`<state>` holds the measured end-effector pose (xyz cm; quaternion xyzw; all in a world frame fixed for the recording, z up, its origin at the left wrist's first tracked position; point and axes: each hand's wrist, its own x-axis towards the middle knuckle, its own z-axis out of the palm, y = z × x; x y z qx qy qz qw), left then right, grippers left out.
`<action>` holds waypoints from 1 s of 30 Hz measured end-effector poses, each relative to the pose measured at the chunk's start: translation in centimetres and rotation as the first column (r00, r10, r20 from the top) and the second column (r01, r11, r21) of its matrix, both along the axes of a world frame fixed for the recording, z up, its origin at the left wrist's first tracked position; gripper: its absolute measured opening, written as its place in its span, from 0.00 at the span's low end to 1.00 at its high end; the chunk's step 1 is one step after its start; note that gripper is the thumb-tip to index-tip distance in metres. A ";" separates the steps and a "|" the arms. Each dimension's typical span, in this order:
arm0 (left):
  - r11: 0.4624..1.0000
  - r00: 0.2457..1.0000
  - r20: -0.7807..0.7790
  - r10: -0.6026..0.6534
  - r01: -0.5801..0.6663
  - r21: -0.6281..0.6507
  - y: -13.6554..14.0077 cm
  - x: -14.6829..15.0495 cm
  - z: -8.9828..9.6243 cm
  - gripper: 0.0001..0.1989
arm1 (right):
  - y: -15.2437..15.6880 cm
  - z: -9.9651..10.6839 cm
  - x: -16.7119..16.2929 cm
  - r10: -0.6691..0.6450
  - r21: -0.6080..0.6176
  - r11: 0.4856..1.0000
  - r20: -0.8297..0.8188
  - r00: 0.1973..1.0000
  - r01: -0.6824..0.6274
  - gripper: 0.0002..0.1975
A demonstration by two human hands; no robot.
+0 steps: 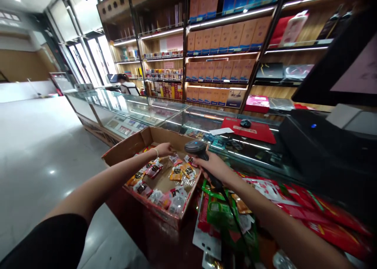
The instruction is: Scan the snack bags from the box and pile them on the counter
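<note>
My right hand (215,167) is wrapped round the handle of a black barcode scanner (195,146), whose head points left over the rim of a cardboard box (129,143). The scanner's cable hangs down below the hand. Inside the box, small wrapped snack packets (176,174) in orange, pink and white lie mostly around the sides. My left hand (165,149) reaches in at the far side, fingers curled down and together. Just under its fingertips is a pink and white packet (176,159); whether the fingers grip it is hidden.
Green snack bags (219,212) and red bags (294,202) lie right of the box. Behind runs a glass display counter (173,114) with a red mat (253,129) and a computer mouse (245,123). A dark monitor (332,68) leans in at right. Further back, a person (125,80) sits near shelves.
</note>
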<state>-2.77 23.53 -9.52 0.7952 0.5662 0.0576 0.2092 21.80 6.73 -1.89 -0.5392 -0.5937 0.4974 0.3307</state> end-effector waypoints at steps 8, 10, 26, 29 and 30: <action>0.989 0.989 -0.126 -0.075 0.057 -0.139 1.8 1.4 -3.7 0.29 | 0.6 -0.7 0.4 0.011 -0.008 1.000 -0.030 0.999 -0.011 0.12; 0.980 0.987 -0.145 -0.067 0.038 -0.194 1.5 1.4 -3.3 0.23 | 0.2 -0.5 0.4 -0.005 -0.003 1.000 -0.052 0.999 0.005 0.12; 0.955 0.538 0.793 0.285 -0.084 -0.286 -10.7 1.9 6.8 0.16 | -10.9 1.6 0.8 -0.122 0.154 0.977 -0.157 0.980 0.146 0.14; 0.962 0.388 0.888 0.248 0.007 -0.272 -15.0 2.5 8.0 0.20 | -14.2 1.6 1.4 -0.182 0.186 0.962 -0.112 0.977 0.201 0.15; 0.965 0.370 0.899 0.236 0.020 -0.261 -16.5 2.9 8.4 0.21 | -15.3 1.6 1.5 -0.200 0.197 0.956 -0.105 0.974 0.217 0.16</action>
